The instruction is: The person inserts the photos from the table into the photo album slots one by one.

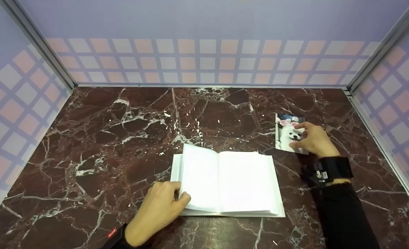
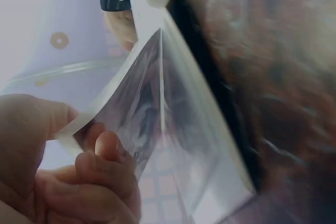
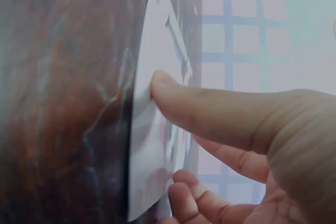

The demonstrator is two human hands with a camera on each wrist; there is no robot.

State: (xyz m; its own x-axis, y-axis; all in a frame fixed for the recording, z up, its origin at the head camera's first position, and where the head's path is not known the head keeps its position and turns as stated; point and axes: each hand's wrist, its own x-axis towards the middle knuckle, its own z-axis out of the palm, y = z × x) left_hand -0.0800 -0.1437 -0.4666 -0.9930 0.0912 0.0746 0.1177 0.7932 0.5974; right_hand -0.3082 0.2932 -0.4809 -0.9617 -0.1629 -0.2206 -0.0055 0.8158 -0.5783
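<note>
A white-paged photo album (image 1: 247, 181) lies spread at the front middle of the table. My left hand (image 1: 161, 204) pinches the outer edge of its left page (image 1: 201, 176) between thumb and fingers. In the left wrist view, this page (image 2: 118, 95) bows up from the album, with glossy film on its underside. Beyond the album to the right, a photo (image 1: 287, 138) of a white dog with pink flowers lies on the table. My right hand (image 1: 313, 140) is over its right side, thumb and index spread. In the right wrist view, the thumb (image 3: 173, 93) touches the photo's face.
Dark red marble with white veins covers the tabletop (image 1: 121, 152). Lilac panels with pink and white squares enclose it, the back wall (image 1: 207, 62) and two side walls meeting at grey metal posts (image 1: 380, 48). A black band (image 1: 335, 167) with a small device circles the right wrist.
</note>
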